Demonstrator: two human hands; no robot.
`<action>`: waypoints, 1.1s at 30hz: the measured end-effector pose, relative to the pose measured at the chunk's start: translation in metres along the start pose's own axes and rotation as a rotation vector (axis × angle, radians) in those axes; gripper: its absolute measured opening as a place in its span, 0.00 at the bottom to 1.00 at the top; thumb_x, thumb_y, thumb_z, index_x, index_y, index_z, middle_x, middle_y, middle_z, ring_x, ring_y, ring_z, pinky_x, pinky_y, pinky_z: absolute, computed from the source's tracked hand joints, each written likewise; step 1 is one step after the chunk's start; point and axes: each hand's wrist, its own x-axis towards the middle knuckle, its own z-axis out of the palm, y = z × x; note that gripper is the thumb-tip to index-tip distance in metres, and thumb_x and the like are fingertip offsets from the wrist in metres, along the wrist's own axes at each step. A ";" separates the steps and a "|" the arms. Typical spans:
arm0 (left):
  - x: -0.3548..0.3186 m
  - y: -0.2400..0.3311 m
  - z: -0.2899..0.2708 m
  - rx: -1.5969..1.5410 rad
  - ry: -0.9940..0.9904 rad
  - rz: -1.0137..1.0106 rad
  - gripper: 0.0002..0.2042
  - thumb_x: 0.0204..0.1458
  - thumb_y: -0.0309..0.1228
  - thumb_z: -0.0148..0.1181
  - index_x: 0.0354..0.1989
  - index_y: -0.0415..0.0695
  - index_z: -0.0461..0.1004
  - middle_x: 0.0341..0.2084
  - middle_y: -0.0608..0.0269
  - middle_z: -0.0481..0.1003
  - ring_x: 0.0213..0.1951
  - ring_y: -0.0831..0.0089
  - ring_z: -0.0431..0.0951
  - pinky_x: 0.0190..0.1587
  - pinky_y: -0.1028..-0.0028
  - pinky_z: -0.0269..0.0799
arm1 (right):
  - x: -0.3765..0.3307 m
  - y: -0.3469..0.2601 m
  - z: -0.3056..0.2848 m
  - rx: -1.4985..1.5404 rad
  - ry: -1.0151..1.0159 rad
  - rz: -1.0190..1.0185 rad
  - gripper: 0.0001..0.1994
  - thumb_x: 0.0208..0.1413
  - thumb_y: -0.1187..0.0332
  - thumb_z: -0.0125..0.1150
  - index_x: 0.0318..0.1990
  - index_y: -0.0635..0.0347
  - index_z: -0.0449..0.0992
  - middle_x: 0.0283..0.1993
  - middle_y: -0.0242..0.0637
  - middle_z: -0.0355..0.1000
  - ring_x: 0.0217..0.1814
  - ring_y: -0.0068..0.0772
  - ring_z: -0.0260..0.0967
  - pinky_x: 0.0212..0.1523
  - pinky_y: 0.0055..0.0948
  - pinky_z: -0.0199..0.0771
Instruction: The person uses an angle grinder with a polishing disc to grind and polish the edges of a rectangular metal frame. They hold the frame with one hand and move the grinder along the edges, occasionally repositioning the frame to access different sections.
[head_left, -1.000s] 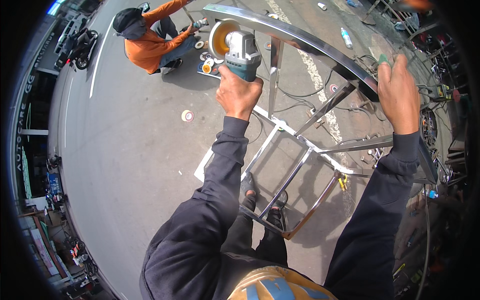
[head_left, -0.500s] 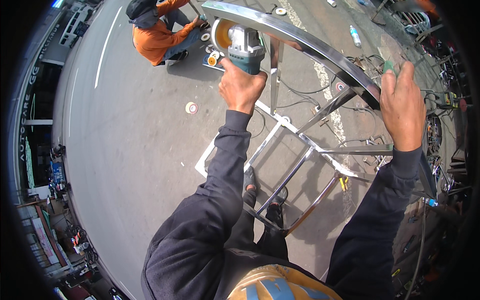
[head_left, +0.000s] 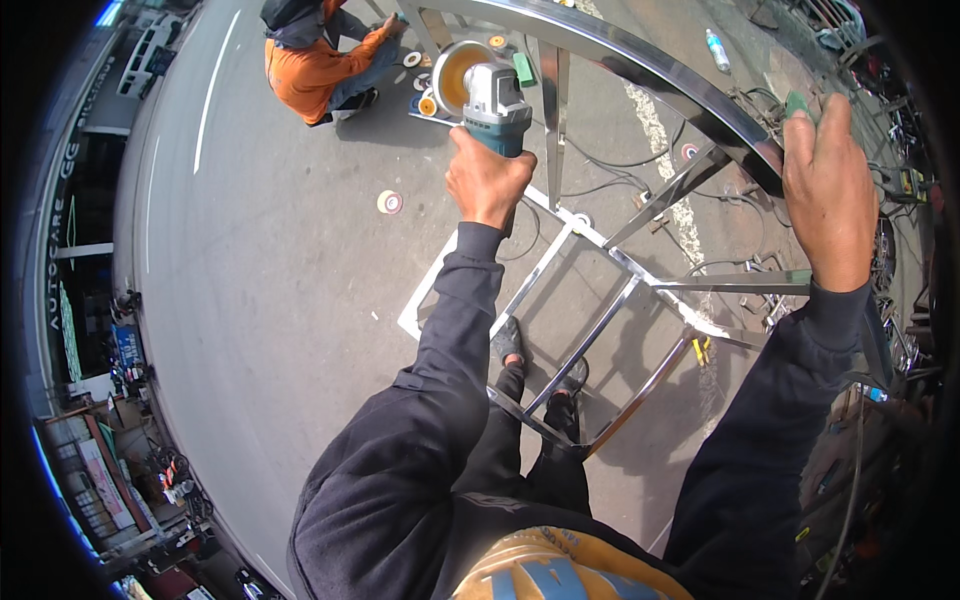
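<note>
Grey pavement [head_left: 290, 300] spans the head view. Your left hand [head_left: 489, 182] grips the angle grinder [head_left: 497, 103] near the metal frame [head_left: 581, 349] before you; your right hand [head_left: 832, 198] pinches a green block [head_left: 796, 103] over its curved rail [head_left: 695, 98]. That rail already looks glossy; white-smeared lower bars [head_left: 602, 241] seem unfinished.

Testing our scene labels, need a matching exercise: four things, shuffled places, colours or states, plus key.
1. Angle grinder
2. Plastic bottle
3. Co-worker's top
4. Right hand

A. Orange
B. Has a green piece at its fingertips
C. Gripped in the left hand
D. On the ground

Pairs: 1-C, 2-D, 3-A, 4-B
</note>
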 end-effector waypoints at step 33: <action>-0.019 -0.102 0.049 0.294 -0.236 0.075 0.29 0.36 0.38 0.68 0.43 0.34 0.61 0.32 0.35 0.79 0.36 0.37 0.81 0.43 0.50 0.76 | -0.013 0.002 0.009 -0.326 0.356 -0.486 0.05 0.50 0.73 0.55 0.26 0.65 0.69 0.27 0.52 0.65 0.27 0.50 0.68 0.30 0.45 0.68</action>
